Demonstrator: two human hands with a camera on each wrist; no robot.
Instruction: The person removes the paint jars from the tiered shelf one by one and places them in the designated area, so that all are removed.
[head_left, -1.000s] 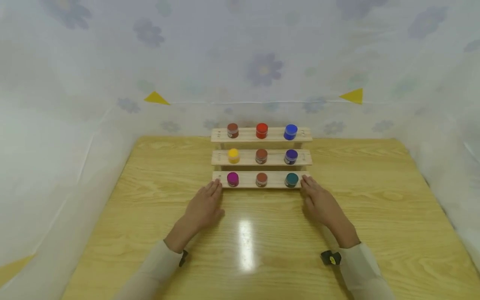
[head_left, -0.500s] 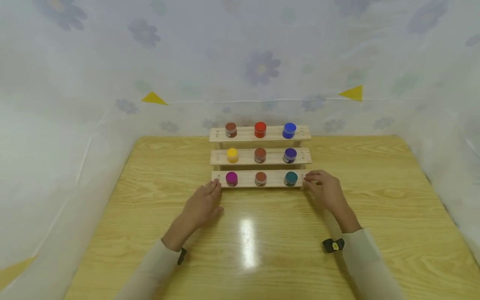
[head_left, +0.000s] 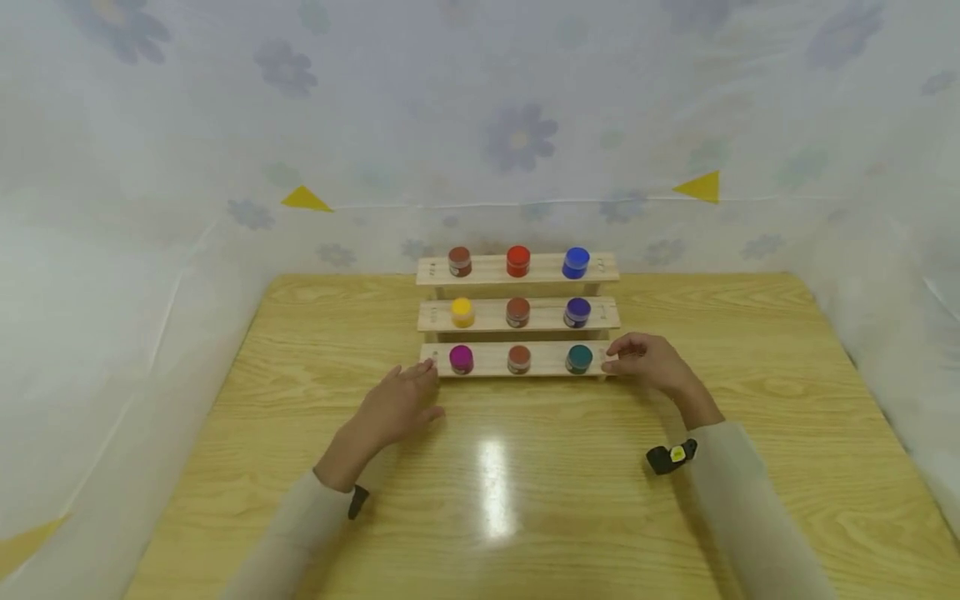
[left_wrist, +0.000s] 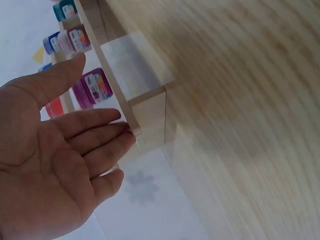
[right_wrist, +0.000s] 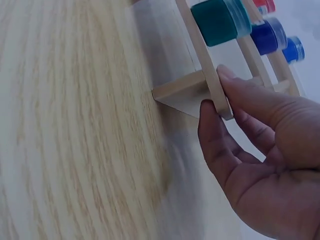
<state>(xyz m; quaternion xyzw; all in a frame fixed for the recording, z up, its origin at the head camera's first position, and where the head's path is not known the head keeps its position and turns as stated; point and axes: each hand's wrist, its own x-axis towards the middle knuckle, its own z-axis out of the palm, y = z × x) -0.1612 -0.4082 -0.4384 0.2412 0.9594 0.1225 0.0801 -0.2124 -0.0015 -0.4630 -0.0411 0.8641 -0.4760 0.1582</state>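
Note:
A three-tier wooden display rack [head_left: 491, 360] stands at the back of the table, with small paint jars in rows on its steps. On the front step are a magenta jar [head_left: 461, 360], a brown jar [head_left: 519, 360] and a teal jar [head_left: 579, 359]. My right hand [head_left: 651, 364] pinches the right end of the front board, thumb on top and index finger underneath in the right wrist view. At the other end, my left hand [head_left: 393, 408] touches the board's tip with nearly straight fingertips. Its palm and thumb are free of the rack in the left wrist view.
The middle step carries a yellow jar [head_left: 462, 312], a brown one and a purple one; the top has brown, red [head_left: 518, 262] and blue jars. Behind the rack hangs a flowered white sheet [head_left: 420, 133] with yellow triangles. The wood-grain table [head_left: 322, 333] spreads around it.
My right hand has gone from lying with its fingers on the board's right end to pinching that end between thumb and fingers. The left hand has shifted slightly outward; the jars stay put.

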